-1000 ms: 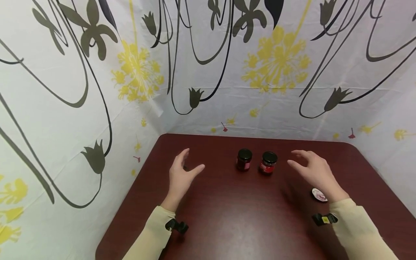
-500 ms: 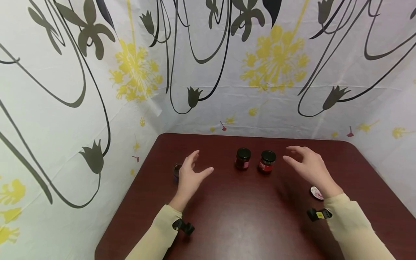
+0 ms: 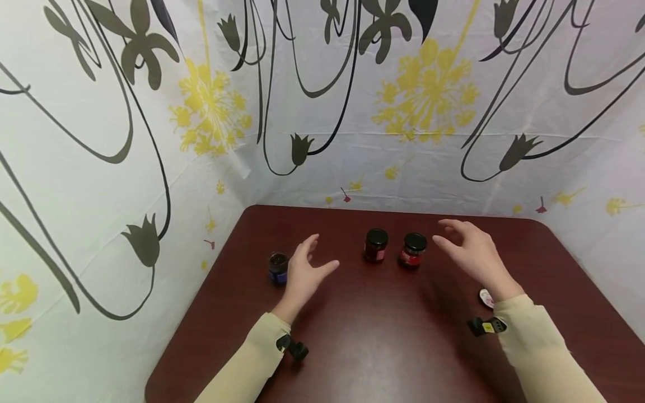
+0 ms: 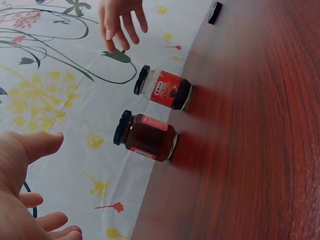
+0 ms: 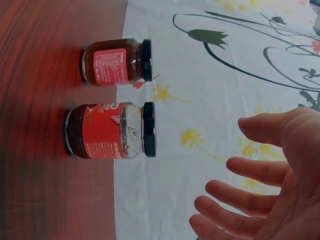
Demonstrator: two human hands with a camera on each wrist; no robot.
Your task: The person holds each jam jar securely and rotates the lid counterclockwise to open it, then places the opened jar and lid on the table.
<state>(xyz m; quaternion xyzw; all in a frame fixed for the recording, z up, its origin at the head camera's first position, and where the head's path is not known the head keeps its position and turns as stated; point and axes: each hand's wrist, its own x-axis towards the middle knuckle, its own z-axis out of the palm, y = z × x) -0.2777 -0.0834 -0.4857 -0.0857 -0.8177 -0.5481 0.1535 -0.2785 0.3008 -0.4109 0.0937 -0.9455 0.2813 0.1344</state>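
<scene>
My left hand (image 3: 304, 278) hovers above the table with thumb and fingers spread, holding nothing. Just left of it stands a small jar (image 3: 278, 268) with a blue label; its top looks dark brown, and no lid shows on it. Two upright jars with black lids stand between the hands toward the back: a dark amber jar (image 5: 111, 62) with a pink label, and a half-filled jar (image 5: 111, 131) with a red label. To the right of the red-labelled jar, my right hand (image 3: 473, 254) hangs in the air, fingers spread and nothing in it, apart from both jars.
On the table (image 3: 353, 341), a round lid (image 3: 486, 298) with a pale patterned face up lies under the right wrist, partly hidden by it. A white cloth (image 3: 322, 184) with plant prints hangs behind and beside the table.
My left hand has moved to the right, bringing the blue-labelled jar into view. My right hand has shifted left and slightly farther away, toward the red-labelled jar. The jars stay put.
</scene>
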